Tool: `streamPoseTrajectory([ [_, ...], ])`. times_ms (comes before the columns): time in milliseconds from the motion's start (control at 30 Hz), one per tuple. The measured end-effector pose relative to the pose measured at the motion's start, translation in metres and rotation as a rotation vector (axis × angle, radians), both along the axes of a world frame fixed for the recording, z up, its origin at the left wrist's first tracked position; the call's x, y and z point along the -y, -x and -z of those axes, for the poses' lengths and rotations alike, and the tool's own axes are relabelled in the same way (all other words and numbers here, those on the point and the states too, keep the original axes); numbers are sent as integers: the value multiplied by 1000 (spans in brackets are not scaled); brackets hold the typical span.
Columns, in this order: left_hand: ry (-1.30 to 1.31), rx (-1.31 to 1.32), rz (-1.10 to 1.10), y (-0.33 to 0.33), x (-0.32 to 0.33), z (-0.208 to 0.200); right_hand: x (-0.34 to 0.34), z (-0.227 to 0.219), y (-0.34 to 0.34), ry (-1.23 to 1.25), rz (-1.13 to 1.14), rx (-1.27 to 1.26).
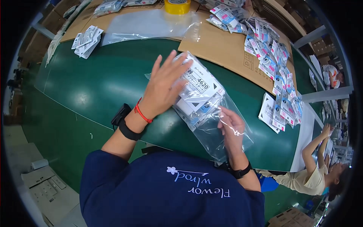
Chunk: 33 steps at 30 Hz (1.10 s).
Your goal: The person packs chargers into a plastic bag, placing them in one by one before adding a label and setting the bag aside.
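Note:
A clear plastic bag (210, 140) lies slantwise on the green table in front of me, its loose end toward my right. Inside its far part sit several flat packets with white printed cards (204, 84). My left hand (163, 87) rests over the far left side of the packets, fingers stretched out and spread. At the loose end, my right hand (231, 130) has its thumb and fingers bent together on the bag's film. Part of that hand shows through or behind the clear plastic, so exactly how it grips is hard to see.
Heaped carded packets (278, 72) cover the right side of a cardboard sheet (227, 62). A small card stack (87, 41) lies at the far left. Flat clear bags (140, 28) and a yellow tape roll (177, 6) are at the back. Another person (315, 170) works at the right.

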<state>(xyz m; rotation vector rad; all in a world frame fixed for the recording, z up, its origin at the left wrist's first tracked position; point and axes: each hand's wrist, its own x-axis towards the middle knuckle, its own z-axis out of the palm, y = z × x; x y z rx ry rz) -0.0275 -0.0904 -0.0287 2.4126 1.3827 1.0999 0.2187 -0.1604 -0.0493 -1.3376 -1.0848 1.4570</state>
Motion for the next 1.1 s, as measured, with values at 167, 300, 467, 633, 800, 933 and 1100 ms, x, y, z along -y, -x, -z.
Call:
streamPoseTrajectory([
  [167,154,-308,287,-16,19,-1,17,0,8,-201,-283,356],
  [300,178,-351,299,-14,17,-7,18,-4,13,-473,-410,551],
  [467,47,-325,243,-22,22,-5,21,4,14,-609,-407,637],
  [633,113,-384,336,-25,23,0,24,8,15,-663,-360,587],
  [800,-85,-346,267,-29,32,-3,37,-9,-38,-239,-364,383],
  [933,-191,-282,566,-40,73,5,65,-10,-90,12,-300,321],
  [1100,-399,-183,738,-78,113,40,91,-6,-95,-94,-342,310],
])
